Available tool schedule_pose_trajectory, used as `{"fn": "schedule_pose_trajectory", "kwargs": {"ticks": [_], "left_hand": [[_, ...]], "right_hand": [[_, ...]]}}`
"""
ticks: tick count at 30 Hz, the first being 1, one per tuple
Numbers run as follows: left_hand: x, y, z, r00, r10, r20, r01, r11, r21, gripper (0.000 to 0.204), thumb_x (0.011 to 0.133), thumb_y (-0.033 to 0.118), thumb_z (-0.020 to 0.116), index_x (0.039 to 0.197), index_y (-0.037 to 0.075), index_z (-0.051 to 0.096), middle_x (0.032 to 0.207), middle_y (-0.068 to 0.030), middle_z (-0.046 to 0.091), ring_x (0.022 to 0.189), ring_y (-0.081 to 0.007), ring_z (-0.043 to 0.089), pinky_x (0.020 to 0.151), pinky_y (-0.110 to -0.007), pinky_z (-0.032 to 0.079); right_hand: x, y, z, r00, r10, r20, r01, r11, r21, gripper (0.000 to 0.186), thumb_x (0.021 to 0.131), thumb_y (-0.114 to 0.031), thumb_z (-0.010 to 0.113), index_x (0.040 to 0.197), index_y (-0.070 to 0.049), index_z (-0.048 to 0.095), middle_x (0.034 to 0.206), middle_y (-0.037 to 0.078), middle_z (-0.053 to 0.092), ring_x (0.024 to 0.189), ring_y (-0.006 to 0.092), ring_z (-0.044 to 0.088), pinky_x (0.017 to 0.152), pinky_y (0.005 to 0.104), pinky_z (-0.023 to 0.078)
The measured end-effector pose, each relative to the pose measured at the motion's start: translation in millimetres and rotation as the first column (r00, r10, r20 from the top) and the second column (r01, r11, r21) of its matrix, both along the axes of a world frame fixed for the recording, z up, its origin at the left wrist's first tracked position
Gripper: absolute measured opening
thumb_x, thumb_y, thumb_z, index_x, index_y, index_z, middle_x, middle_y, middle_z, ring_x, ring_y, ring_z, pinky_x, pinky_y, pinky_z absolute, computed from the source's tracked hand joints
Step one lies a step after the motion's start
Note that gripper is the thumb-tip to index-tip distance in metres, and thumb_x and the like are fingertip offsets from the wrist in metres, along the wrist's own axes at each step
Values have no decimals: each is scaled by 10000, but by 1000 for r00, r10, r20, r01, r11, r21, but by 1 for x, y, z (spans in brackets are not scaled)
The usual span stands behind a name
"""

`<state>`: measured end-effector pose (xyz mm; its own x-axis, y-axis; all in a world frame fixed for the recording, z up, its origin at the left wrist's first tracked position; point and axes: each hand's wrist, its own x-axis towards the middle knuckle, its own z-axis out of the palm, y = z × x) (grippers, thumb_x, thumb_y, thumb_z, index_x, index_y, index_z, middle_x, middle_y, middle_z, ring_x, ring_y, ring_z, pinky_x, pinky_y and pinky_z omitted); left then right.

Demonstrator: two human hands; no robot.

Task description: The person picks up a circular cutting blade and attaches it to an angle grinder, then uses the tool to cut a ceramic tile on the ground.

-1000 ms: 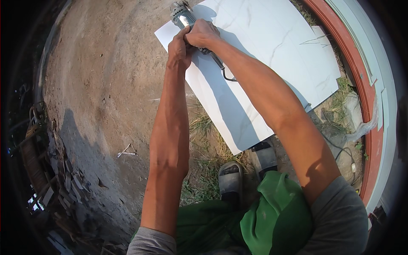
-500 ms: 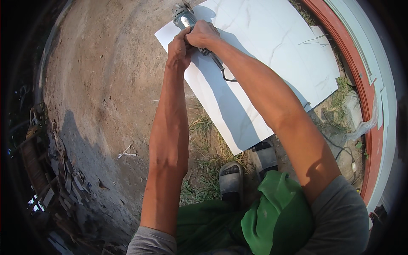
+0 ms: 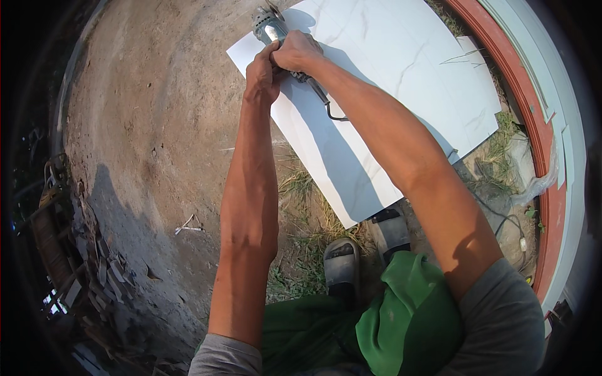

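An angle grinder (image 3: 270, 26) with a grey-green body is held in both hands above the far left corner of a white marbled tile slab (image 3: 401, 81). My left hand (image 3: 261, 76) is closed round its near side. Across the top of its body, my right hand (image 3: 297, 51) is wrapped, next to the left one. The disc end sticks out beyond my hands at the upper frame edge, and its contact with the slab cannot be made out. From the grinder's rear a black power cord (image 3: 330, 111) curves over the slab and passes under my right forearm.
Bare dirt ground (image 3: 157, 113) spreads to the left, with broken rubble (image 3: 106, 276) at the lower left. A red-brown and pale ledge (image 3: 539, 144) curves along the right. Beside it lie a cable (image 3: 511, 219) and crumpled plastic (image 3: 538, 187). My sandals (image 3: 342, 263) stand by the slab's near corner.
The grinder and both hands have shifted very slightly to the left. The grip on it looks the same.
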<state>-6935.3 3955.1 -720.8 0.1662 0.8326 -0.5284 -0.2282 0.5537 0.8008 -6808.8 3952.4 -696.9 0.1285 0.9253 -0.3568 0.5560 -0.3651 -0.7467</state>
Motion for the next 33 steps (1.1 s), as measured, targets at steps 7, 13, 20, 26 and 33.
{"fn": "schedule_pose_trajectory", "kwargs": {"ticks": [7,13,20,26,33], "left_hand": [[-4,5,-7,1000,-19,-10,18,1000,-8,418,1078,268,552,1394,3,612,1190,-164,695,1054,-277,663,997,-425,534],[-3,5,-7,1000,-2,-1,2,1000,-3,419,1074,257,558,1411,11,602,1208,-170,696,1076,-283,676,974,-437,553],[-7,8,-4,1000,-14,-24,13,1000,-8,429,1074,261,557,1421,10,597,1226,-173,694,1079,-289,676,964,-435,556],[-3,7,4,999,-16,-36,16,1000,12,456,1069,264,559,1456,23,582,1192,-162,691,1044,-280,663,940,-419,548],[-5,12,6,998,1,-59,-1,1000,-5,456,1057,277,569,1452,50,596,1178,-157,687,1044,-277,657,940,-430,544]], "right_hand": [[-1,2,4,1000,2,26,0,998,-65,459,753,-301,770,1062,38,783,1147,222,769,1111,361,740,947,414,583],[0,1,3,1000,-7,3,7,1000,-26,476,768,-293,764,1039,98,774,1081,278,765,1031,400,754,915,443,585],[-4,3,3,1000,-7,-4,7,1000,2,474,775,-282,759,1051,103,768,1085,287,761,1031,406,754,904,448,589],[-5,9,0,1000,-7,28,9,998,-65,446,783,-307,751,1079,24,786,1161,221,765,1126,365,732,962,416,573],[-8,15,1,1000,1,23,0,999,-48,446,785,-308,746,1082,24,783,1160,223,764,1121,361,733,954,412,573]]}}
